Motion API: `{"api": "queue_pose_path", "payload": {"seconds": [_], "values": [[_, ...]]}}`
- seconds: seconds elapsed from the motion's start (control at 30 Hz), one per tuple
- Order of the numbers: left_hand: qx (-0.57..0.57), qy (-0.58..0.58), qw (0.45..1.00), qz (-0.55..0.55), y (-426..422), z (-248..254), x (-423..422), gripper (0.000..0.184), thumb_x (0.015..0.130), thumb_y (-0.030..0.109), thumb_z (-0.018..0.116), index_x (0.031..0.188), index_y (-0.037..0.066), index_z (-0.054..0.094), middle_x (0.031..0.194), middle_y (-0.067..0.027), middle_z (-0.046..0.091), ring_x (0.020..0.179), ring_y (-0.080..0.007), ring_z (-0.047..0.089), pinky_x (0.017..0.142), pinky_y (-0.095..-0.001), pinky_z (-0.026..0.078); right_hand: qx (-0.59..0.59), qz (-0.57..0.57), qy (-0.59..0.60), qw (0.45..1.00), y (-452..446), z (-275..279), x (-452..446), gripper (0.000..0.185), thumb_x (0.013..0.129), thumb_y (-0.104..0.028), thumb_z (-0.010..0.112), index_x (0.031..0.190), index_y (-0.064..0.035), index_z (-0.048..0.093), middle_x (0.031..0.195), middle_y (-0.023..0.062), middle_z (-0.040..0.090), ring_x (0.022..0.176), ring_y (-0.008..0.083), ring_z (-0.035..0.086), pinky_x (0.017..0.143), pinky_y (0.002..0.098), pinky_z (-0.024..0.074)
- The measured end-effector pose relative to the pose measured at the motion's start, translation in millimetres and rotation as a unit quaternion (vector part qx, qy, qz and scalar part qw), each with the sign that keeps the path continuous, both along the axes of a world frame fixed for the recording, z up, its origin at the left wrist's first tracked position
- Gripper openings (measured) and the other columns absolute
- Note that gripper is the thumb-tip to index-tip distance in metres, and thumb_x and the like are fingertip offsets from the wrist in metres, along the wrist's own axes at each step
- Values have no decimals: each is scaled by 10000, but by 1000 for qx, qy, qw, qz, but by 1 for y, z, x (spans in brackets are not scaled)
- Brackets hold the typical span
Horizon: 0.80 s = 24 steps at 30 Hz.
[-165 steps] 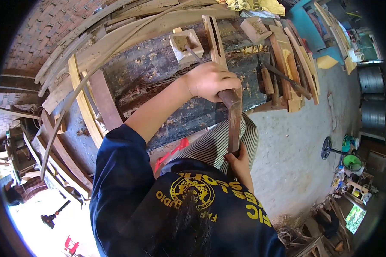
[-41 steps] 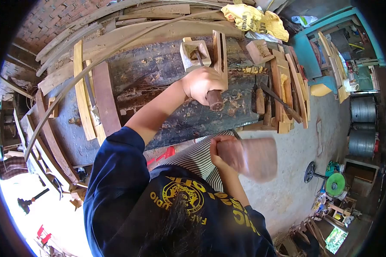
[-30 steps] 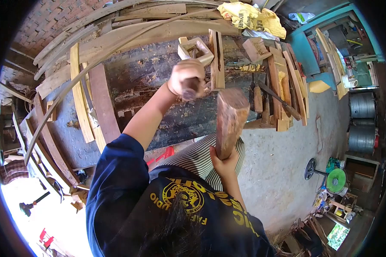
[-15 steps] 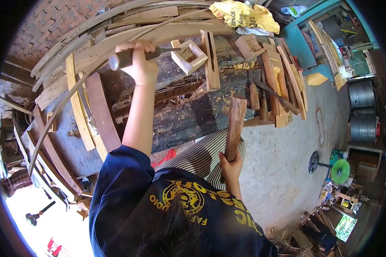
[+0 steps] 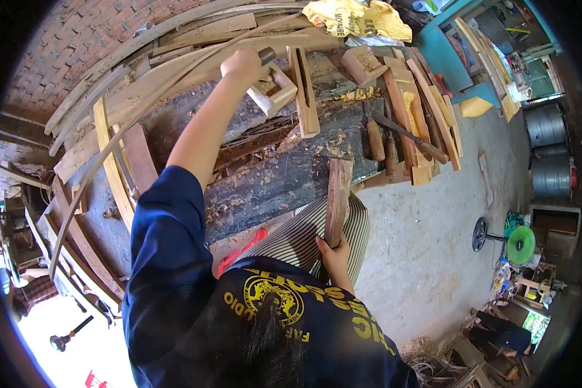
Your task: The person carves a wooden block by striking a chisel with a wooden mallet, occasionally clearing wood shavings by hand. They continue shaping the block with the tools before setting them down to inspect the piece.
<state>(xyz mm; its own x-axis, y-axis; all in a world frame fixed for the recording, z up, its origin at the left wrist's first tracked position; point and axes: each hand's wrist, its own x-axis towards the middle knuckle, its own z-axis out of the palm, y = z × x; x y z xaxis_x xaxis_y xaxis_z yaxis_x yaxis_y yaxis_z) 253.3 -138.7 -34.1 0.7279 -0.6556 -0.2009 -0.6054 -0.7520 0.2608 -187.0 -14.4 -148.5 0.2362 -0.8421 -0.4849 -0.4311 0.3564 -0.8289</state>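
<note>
My left hand [image 5: 240,66] is closed around a chisel whose dark handle end [image 5: 267,56] sticks out to the right; its blade is hidden. Just below the chisel, a hollowed square wooden block [image 5: 275,97] lies on the dark, rough timber bench [image 5: 258,184]. Right beside that block is a slotted wooden piece [image 5: 302,94]. In my right hand [image 5: 335,258], near my striped trouser leg, is a thick wooden stick [image 5: 338,200], gripped at its lower end and pointing up toward the bench.
Several hand tools, including a wooden-handled chisel [image 5: 375,139], lie at the bench's right end beside wood strips [image 5: 404,116]. Another hollowed block [image 5: 363,66] sits behind them. Curved boards [image 5: 194,48] line the back. A green fan [image 5: 520,246] stands on the floor at right.
My left hand has moved up and right with the chisel, turning it so the handle end now points right. The wooden stick has become more upright and shifted slightly left.
</note>
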Motion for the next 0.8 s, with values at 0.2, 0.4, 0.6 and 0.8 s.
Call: {"api": "queue_pose_path", "payload": {"seconds": [0.2,0.4,0.6,0.8], "values": [[59,-37,990,-125,-9,-13,21,452,697,316,754,1084,105,655,1078,-98,669,993,-264,644,824,-406,523,-57,61,28,996,-5,-10,-9,429,766,-146,713,1121,42,561,845,97,647,725,177,627,665,305,496],[60,-58,975,-205,-14,-20,31,474,663,279,747,1086,89,649,1069,-139,660,972,-290,639,828,-407,513,-80,58,28,995,-5,-19,-7,396,751,-157,712,1068,32,570,893,135,660,823,219,638,758,319,483],[-59,-10,965,-256,-3,-21,37,566,629,334,770,1111,75,625,1069,-163,653,980,-296,629,832,-396,500,-84,64,12,994,-6,-24,-7,327,757,-143,708,992,38,572,838,108,643,774,191,611,726,309,474],[-48,-39,984,-167,1,-18,19,624,611,377,814,1114,61,622,1041,-176,658,959,-298,626,832,-389,498,-96,65,-26,993,-6,-39,-10,321,756,-139,702,998,32,580,825,108,642,779,189,615,727,309,478]]}}
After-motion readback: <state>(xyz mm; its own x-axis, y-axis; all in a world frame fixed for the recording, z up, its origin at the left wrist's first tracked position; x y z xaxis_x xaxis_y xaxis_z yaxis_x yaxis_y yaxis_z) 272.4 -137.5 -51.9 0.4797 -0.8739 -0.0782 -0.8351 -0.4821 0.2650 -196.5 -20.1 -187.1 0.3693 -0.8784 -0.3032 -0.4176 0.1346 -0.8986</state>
